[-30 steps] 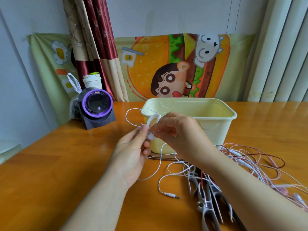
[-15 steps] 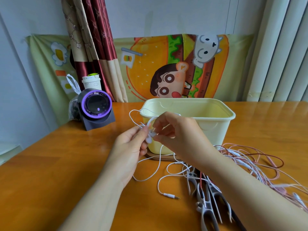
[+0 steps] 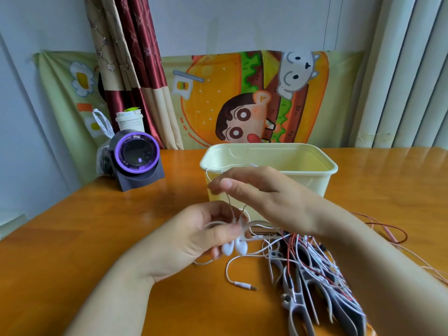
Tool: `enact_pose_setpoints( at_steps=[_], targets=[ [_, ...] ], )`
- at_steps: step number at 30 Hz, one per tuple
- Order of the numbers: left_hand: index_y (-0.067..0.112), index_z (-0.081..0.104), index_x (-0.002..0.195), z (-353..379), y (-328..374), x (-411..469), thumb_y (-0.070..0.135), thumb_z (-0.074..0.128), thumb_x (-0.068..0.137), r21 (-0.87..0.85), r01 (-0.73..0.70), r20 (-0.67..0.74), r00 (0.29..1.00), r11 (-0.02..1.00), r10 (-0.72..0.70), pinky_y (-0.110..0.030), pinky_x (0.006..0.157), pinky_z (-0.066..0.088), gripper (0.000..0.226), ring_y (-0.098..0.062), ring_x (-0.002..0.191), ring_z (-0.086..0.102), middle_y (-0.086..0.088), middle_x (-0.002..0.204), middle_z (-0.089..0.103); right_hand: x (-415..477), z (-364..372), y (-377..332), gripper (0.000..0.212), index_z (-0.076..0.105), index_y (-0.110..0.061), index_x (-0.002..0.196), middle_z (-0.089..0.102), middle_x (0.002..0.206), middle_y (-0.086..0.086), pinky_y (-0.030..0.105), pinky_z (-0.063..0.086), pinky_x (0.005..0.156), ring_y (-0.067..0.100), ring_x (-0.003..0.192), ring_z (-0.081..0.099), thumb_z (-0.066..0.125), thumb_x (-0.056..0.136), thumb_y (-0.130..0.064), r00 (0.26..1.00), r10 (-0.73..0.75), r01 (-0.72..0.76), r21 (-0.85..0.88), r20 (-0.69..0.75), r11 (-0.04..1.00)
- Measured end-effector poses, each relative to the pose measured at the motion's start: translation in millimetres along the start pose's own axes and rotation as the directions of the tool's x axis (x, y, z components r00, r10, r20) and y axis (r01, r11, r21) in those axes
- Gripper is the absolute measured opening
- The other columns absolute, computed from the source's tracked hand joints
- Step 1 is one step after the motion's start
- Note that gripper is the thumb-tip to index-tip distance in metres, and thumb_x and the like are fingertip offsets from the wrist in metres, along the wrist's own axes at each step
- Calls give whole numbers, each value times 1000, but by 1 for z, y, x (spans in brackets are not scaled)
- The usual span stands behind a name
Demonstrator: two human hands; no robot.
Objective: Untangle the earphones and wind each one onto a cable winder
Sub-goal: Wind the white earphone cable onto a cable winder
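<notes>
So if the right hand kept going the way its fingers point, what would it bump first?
Probably the purple-ringed gadget. The right hand, pinching the white earphone cable, points left and slightly away toward it. Depth is unclear, so it might pass above.

table [image 3: 72, 238]: orange wood | cream tub [image 3: 315, 185] centre-back | purple-ringed gadget [image 3: 137, 154] back-left | cable tangle [image 3: 327, 258] over grey winders [image 3: 298, 304] right

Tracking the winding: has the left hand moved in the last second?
Yes. The left hand dropped toward the person, from near the tub rim to its base.
</notes>
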State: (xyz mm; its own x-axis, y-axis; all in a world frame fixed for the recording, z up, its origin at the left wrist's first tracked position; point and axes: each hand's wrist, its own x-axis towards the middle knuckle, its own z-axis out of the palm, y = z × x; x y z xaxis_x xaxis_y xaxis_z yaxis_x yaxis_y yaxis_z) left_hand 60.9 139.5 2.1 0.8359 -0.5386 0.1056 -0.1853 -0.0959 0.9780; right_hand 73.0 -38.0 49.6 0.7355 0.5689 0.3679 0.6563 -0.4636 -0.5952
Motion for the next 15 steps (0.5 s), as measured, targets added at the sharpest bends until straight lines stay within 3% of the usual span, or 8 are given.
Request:
enact_pose_setpoints(
  at_steps=[2, 4, 8, 10, 12, 15],
  targets=[
    [18, 64, 103, -3, -1, 0, 42, 68, 69, 68, -6, -3, 1000, 998, 6, -11, 55, 42, 41, -2, 60, 57, 10, 77, 66, 0, 2, 1, 56, 65, -4, 99, 66, 94, 15, 44, 46, 86, 26, 91, 60, 36, 91, -51, 1000, 15, -15, 16, 6, 1000],
    [20, 62, 102, -4, -1, 0, 41, 67, 69, 97, -20, -8, 1000, 995, 21, -12, 55, 43, 39, -3, 61, 59, 10, 79, 65, 0, 2, 3, 57, 66, -8, 93, 66, 81, 11, 40, 49, 81, 19, 76, 61, 35, 87, -55, 999, 39, -39, 25, -8, 999],
    [15, 62, 95, -6, -1, -2, 38, 68, 73, 69, -50, -7, 999, 996, 51, -16, 53, 42, 32, -8, 61, 54, -9, 86, 58, 2, 4, 4, 55, 63, -10, 71, 54, 54, 0, 27, 45, 60, 8, 53, 47, 38, 85, -57, 996, 52, -54, -22, -70, 998],
    [26, 65, 90, -7, 0, -3, 37, 68, 73, 51, -67, -11, 998, 996, 67, -16, 53, 42, 20, -9, 62, 55, -11, 88, 58, 2, 7, 6, 56, 50, -7, 59, 42, 52, 5, 33, 41, 56, 11, 50, 39, 43, 86, -56, 995, 27, -30, -25, -98, 999],
    [36, 66, 87, -9, 2, -5, 36, 69, 76, 52, -94, 4, 996, 994, 94, -16, 55, 43, 12, -9, 66, 57, -7, 91, 61, 3, 8, 9, 55, 38, -9, 54, 29, 53, 4, 30, 30, 49, 11, 49, 27, 49, 85, -53, 989, 17, -17, 1, -149, 1000],
    [43, 67, 82, -5, 7, -7, 53, 81, 65, 20, -132, 3, 991, 991, 132, -13, 55, 44, 24, -6, 67, 59, 3, 90, 64, 4, 13, 10, 61, 40, 0, 55, 28, 53, 10, 33, 26, 48, 15, 51, 27, 52, 82, -53, 981, 43, -25, 96, -188, 995]
  ],
)
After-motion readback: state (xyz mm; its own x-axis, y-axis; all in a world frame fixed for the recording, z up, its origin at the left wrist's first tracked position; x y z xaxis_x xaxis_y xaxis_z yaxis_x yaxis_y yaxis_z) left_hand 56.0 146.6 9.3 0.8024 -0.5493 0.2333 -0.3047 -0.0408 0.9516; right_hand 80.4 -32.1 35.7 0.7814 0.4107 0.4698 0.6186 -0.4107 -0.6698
